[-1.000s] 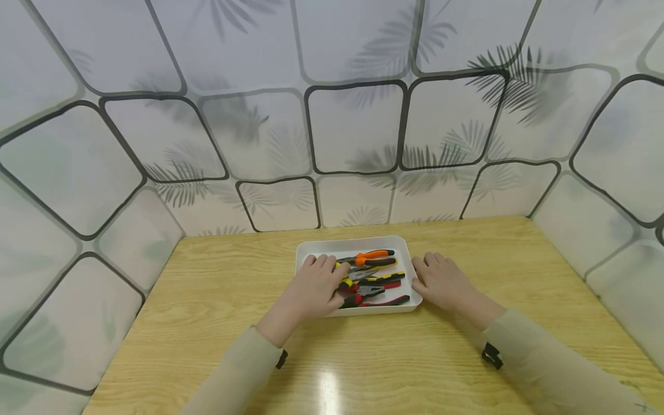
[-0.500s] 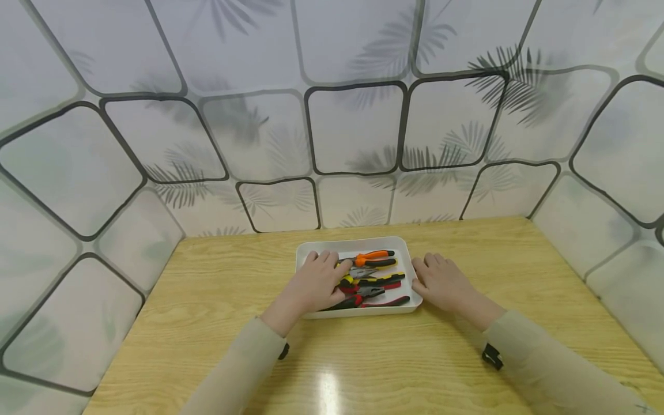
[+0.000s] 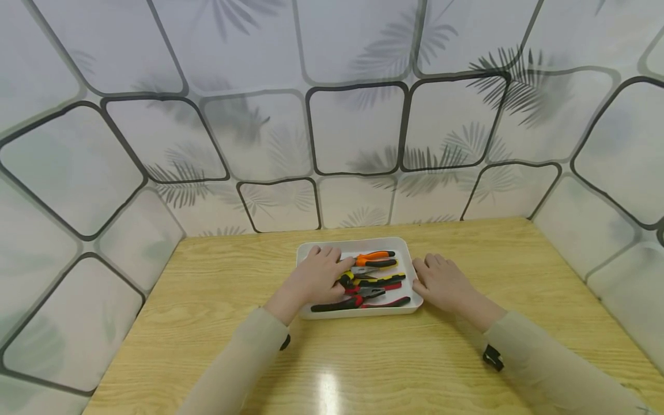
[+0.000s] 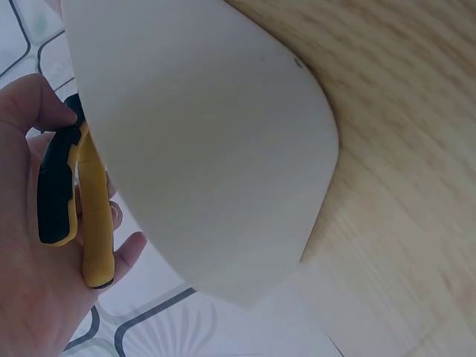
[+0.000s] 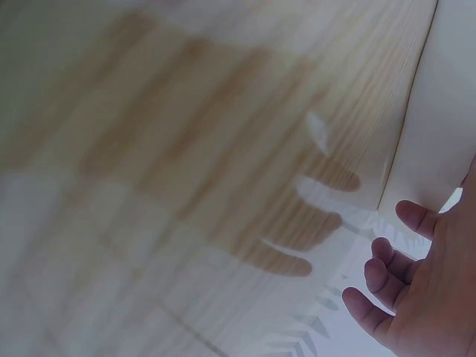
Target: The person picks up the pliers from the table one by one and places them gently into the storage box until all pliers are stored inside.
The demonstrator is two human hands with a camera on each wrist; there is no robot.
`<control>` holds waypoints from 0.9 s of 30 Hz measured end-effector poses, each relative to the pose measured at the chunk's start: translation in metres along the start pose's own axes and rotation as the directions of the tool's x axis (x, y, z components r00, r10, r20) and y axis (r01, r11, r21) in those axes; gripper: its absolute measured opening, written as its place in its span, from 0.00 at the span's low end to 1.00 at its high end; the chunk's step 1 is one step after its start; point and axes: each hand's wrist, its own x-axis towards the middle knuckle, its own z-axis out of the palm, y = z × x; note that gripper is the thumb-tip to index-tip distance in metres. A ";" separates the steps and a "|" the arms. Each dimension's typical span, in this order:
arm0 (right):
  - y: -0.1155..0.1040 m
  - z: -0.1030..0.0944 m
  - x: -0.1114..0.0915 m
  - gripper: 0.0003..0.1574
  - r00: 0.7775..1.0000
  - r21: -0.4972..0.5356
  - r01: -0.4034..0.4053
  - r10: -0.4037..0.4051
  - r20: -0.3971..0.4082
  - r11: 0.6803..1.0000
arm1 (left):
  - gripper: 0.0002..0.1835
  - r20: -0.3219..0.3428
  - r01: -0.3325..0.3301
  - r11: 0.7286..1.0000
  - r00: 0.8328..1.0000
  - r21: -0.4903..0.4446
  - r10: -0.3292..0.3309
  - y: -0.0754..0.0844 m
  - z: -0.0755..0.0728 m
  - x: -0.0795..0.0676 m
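A white tray [image 3: 415, 302] on the wooden table holds several pliers. My left hand [image 3: 314, 280] reaches over its left side and grips pliers with yellow-and-black handles [image 4: 94, 216]; in the left wrist view the thumb lies on the dark handle and the fingers are behind. Their jaws point right among the other tools. Along the near side lie red-and-black pliers [image 3: 339, 304], their handle partly below my left hand. Orange-and-black pliers [image 3: 376, 257] are at the far side. My right hand [image 3: 440, 280] rests at the tray's right wall, its fingers [image 5: 383, 282] loosely bent with nothing in them.
The light wooden table [image 3: 228, 276] extends around the tray on all sides. A pale patterned curtain [image 3: 358, 127] stands behind it and at both sides. Each wrist wears a dark strap [image 3: 492, 357].
My left hand has shifted slightly right and away from the near edge. More of the red-and-black pliers' dark handle now shows below it. The right hand and the tray stay put.
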 end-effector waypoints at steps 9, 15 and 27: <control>0.003 0.005 0.001 0.10 1.000 0.003 -0.007 0.007 0.007 1.000 | 0.32 0.014 0.000 1.000 1.000 0.007 0.000 -0.002 0.003 0.005; 0.001 0.003 0.000 0.10 1.000 -0.002 -0.007 0.007 0.005 1.000 | 0.32 0.021 -0.007 1.000 1.000 0.015 0.006 -0.002 0.006 0.008; -0.003 -0.004 0.000 0.10 1.000 -0.008 0.003 -0.003 -0.008 1.000 | 0.28 0.046 -0.001 1.000 0.999 0.019 0.000 -0.002 0.007 0.011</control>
